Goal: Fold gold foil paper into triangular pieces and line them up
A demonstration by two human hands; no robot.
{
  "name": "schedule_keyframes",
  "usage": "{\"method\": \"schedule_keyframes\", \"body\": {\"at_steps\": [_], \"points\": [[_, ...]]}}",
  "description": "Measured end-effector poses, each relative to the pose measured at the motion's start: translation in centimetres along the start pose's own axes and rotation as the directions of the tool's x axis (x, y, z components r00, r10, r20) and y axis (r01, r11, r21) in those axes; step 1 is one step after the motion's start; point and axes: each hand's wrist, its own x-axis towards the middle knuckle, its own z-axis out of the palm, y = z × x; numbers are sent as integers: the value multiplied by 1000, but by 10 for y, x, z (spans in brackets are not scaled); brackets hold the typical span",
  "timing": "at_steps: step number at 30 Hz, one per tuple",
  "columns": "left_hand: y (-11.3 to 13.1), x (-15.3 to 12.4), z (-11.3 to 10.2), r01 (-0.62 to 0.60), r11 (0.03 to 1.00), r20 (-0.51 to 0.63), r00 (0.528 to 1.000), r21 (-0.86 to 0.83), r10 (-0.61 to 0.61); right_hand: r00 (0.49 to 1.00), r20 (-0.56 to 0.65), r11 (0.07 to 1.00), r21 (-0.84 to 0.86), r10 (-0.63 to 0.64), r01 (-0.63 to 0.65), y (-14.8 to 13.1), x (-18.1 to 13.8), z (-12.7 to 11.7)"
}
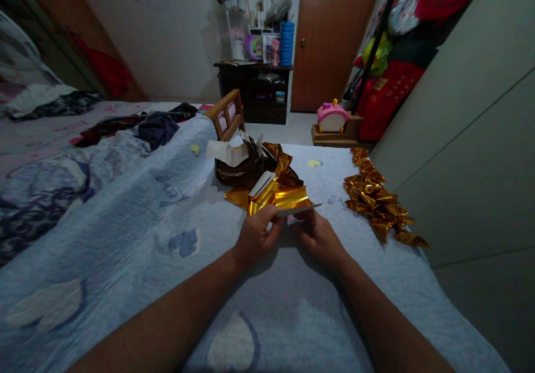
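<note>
Both of my hands meet over a light blue quilt (137,233) and pinch one sheet of paper (297,210), gold on one side and pale on the other. My left hand (254,236) grips its left edge with closed fingers. My right hand (318,235) holds the right part, fingers curled. Just beyond my hands lies a loose pile of gold foil sheets (271,192). A stack of brown and white paper (240,164) sits behind that pile.
A row of several folded gold paper pieces (376,197) lies along the bed's right edge beside a pale wardrobe panel (472,155). Dark clothes (154,126) lie on the bed at left. A wooden chair back (225,114), a dark desk (259,91) and a brown door (330,38) stand beyond.
</note>
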Motion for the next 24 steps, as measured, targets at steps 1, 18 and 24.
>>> {"method": "schedule_keyframes", "body": {"at_steps": [1,18,24], "points": [[1,-1,0,-35,999,41,999,-9,35,998,-47,999,32,40,-39,2,-1,-2],[-4,-1,1,-291,956,163,942,-35,293,874,-4,614,713,486,-338,-4,0,-32],[0,-2,3,-42,981,79,995,-190,58,899,60,624,700,433,-347,-4,1,-29]]}}
